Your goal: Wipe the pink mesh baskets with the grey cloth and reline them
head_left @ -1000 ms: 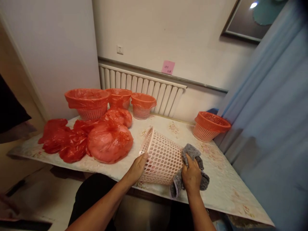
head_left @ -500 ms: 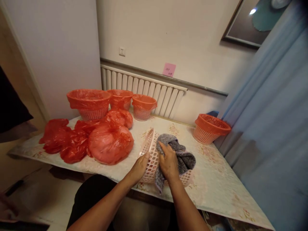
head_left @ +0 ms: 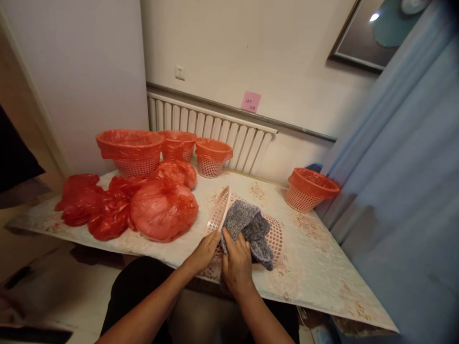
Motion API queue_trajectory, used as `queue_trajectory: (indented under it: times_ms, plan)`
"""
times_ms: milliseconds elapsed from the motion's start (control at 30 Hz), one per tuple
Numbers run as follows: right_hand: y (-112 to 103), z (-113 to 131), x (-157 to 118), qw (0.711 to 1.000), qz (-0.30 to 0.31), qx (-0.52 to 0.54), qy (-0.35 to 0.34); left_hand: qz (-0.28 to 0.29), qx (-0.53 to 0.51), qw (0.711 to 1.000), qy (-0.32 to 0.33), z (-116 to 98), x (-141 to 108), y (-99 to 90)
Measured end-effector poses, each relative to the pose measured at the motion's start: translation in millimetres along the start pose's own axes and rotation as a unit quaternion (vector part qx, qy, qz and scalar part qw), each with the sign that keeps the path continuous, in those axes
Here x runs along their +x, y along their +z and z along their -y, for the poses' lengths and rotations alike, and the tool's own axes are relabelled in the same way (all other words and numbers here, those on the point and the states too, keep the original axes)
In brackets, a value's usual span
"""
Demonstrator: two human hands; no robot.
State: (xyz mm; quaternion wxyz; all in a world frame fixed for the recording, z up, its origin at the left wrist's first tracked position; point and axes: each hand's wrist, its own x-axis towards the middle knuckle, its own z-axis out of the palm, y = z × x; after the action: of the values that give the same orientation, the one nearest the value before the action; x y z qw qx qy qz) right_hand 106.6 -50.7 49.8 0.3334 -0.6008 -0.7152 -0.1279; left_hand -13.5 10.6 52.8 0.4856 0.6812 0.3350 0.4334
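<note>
A pale pink perforated plastic basket [head_left: 277, 235] lies on its side near the table's front edge, its rim to the left. My left hand [head_left: 205, 251] grips that rim, thumb on the outer wall and the other fingers mostly hidden. A grey cloth [head_left: 244, 220] is draped over the basket's side. My right hand [head_left: 237, 263] presses the cloth against the wall close to the rim, its fingers closed on the fabric, right beside my left hand.
Red-bag-lined baskets [head_left: 139, 165] stand at the back left, and another lined basket [head_left: 303, 196] by the blue curtain [head_left: 394, 181]. Bulging red plastic bags [head_left: 165, 210] lie left on the floral tablecloth [head_left: 322, 258]. A radiator [head_left: 211, 126] is behind. Someone's dark clothing shows far left.
My right hand has moved with the cloth left and down, toward the rim. More of the basket's right side shows. My left hand still grips the rim.
</note>
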Motion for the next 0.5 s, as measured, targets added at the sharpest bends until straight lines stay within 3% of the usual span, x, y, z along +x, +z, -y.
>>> queue_trajectory:
  times_ms: [100, 300, 400, 500]
  plan:
    - [0.6, 0.9, 13.7, 1.000, -0.009, 0.005, 0.009, 0.000, -0.003, 1.000, -0.001, 7.6, -3.5, -0.2]
    - [8.7, -7.8, 20.8, 0.999, -0.002, -0.049, -0.021, -0.063, 0.026, 0.998, 0.006, 9.5, 6.3, 3.5]
    - [6.9, -36.0, 13.2, 0.995, -0.003, -0.091, -0.036, -0.054, 0.017, 0.998, -0.007, 9.1, 6.3, 3.0]
    - [1.4, -82.0, 0.7, 0.993, -0.026, -0.116, -0.006, -0.048, 0.027, 0.998, -0.017, 8.0, 4.3, 1.6]
